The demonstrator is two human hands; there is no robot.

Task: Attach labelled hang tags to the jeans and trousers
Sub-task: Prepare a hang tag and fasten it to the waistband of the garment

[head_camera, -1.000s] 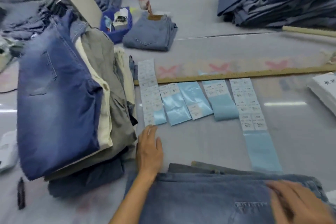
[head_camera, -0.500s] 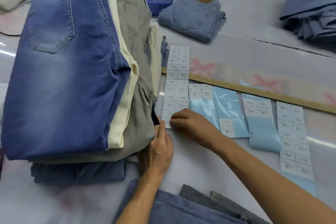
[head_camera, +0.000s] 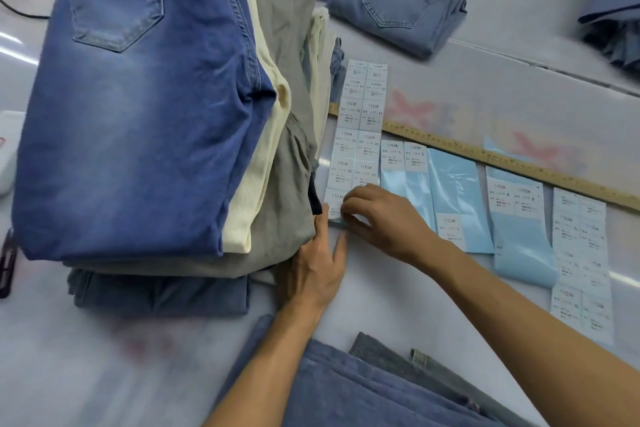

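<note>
The left side of the table (head_camera: pixel 398 291) is blocked by a tall stack of folded trousers (head_camera: pixel 145 107), which lies against the leftmost label strip (head_camera: pixel 360 135). Bare surface is left between that stack and the jeans (head_camera: pixel 363 388) at the near edge, where both forearms are laid. Farther off, passage is crossed by a wooden ruler (head_camera: pixel 512 163), beyond which open tabletop is found beside a folded pair of jeans (head_camera: pixel 401 0).

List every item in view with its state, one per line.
Left hand: flat on the table, steadying the leftmost label strip.
Right hand: pinching that strip's bottom label.
Stack: folded, piled.
Light jeans: folded, apart.
Ruler: flat, under strips.
</note>
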